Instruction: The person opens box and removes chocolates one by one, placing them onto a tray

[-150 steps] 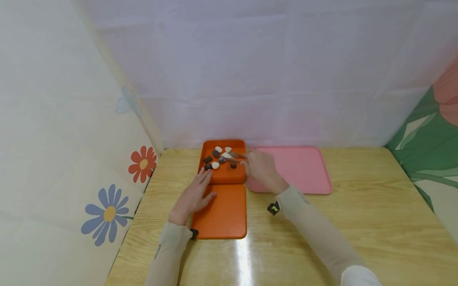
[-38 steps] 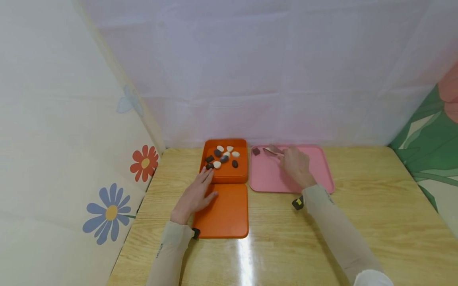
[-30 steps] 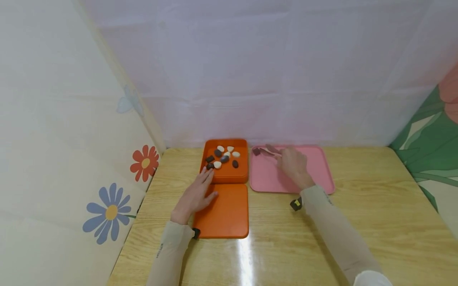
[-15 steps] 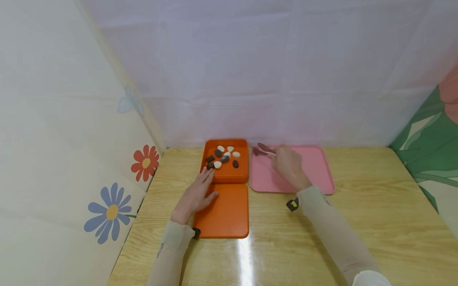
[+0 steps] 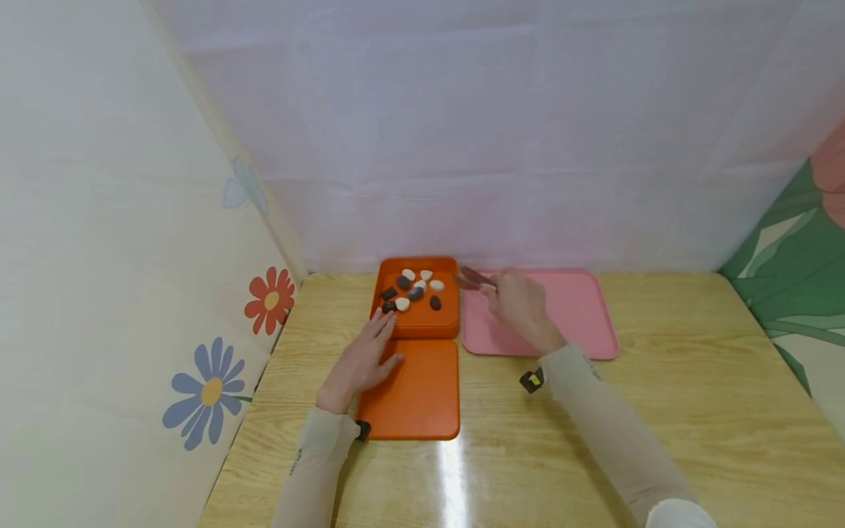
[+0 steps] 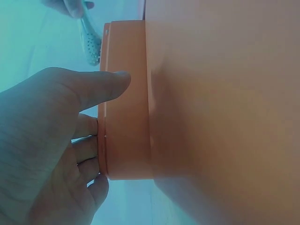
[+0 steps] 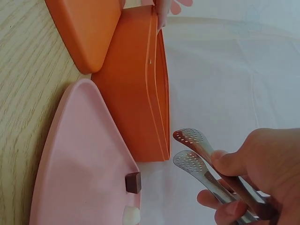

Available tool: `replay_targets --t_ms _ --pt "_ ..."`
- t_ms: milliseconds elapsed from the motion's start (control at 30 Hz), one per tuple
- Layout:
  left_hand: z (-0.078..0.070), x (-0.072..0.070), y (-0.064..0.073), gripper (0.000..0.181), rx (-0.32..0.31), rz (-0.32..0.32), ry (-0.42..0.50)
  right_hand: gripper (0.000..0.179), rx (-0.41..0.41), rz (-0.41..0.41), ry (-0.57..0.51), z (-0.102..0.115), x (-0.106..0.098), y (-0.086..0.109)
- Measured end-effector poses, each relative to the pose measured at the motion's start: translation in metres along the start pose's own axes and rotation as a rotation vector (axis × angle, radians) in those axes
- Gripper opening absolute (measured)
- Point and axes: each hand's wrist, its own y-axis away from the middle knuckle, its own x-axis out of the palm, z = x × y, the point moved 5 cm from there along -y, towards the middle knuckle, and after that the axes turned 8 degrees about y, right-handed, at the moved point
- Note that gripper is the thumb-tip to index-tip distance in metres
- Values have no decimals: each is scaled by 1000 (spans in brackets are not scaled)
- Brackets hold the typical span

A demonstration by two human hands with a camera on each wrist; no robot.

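Note:
In the head view my right hand [image 5: 523,304] holds metal tongs [image 5: 477,276] at the right rim of an orange box [image 5: 422,331]. The right wrist view shows the tongs' perforated tips [image 7: 190,161] spread apart, with nothing between them. My left hand [image 5: 359,367] lies at the box's front left corner. Its fingers rest on the rim, and the thumb [image 6: 105,86] is stretched out in front of the box wall. Inside the box lie several small dark pieces [image 5: 415,293] and white pieces [image 5: 437,285], some rounded, one dark one squarish.
Right of the box stands a pink tray [image 5: 568,315]; on it the right wrist view shows a dark brown cube [image 7: 133,183] and a white piece [image 7: 131,215]. An orange lid [image 5: 412,396] lies before the box on the wooden table [image 5: 693,381]. Cloth hangs behind [image 5: 422,147].
Five seconds ago the tongs were in the box; later they were over the tray, near the dark cube. Since then my right hand has moved left to the box rim. My left hand stays put.

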Motion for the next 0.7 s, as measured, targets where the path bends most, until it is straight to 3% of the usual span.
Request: replay_targets --t_ms 700 --pt "3 1 -1 80 15 -8 0 32 -53 55 -20 29 10 -6"
